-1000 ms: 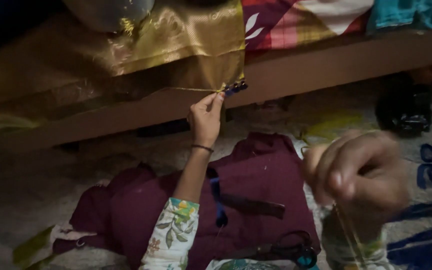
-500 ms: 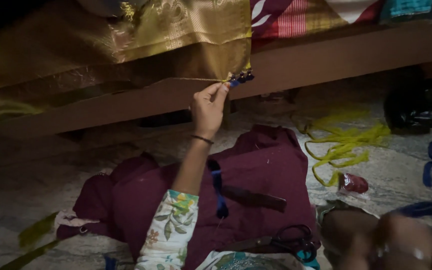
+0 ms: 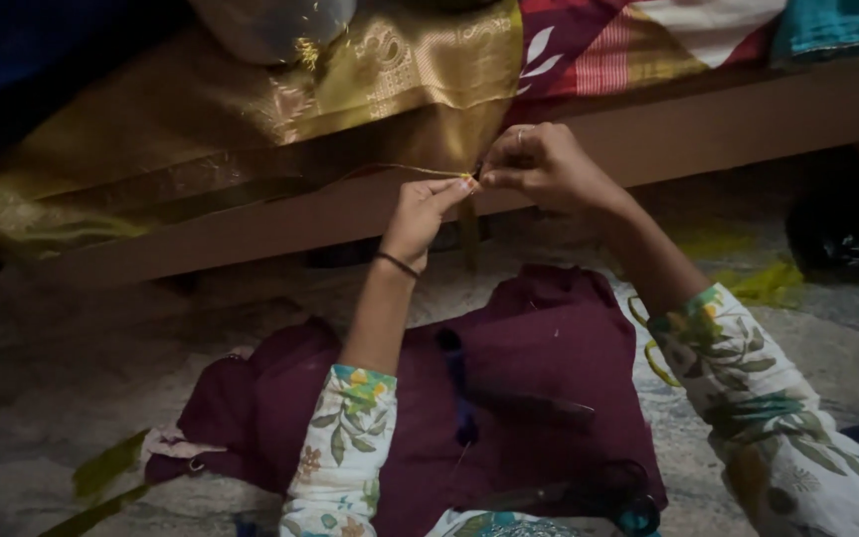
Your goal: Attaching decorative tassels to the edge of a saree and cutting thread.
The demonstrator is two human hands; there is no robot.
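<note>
Left hand [image 3: 425, 207]: we pinch the thread [image 3: 390, 169] taut at the gold cloth's [image 3: 280, 129] edge.
Right hand [image 3: 539, 164]: closed on the thread's end, fingertips meeting the left's (tassel knotting, we judge).
Next: steady tension, small finger work.
Lap: maroon cloth [image 3: 549, 368].

Own body only, from my head cam: two bare forearms coming up from 6 o'clock. Left hand [image 3: 420, 209] has a thin dark bangle at the wrist, no rings that I can make out. Right hand [image 3: 539, 164] shows a small pale glint on one finger, possibly a ring; too dim to confirm. Both sleeves are the same garment: light, cream-toned fabric with a floral print, green leaves plus yellow-orange blooms. Left sleeve ends around the elbow; right sleeve, at 4 o'clock, ends mid-forearm with a coloured band along its hem.
</note>
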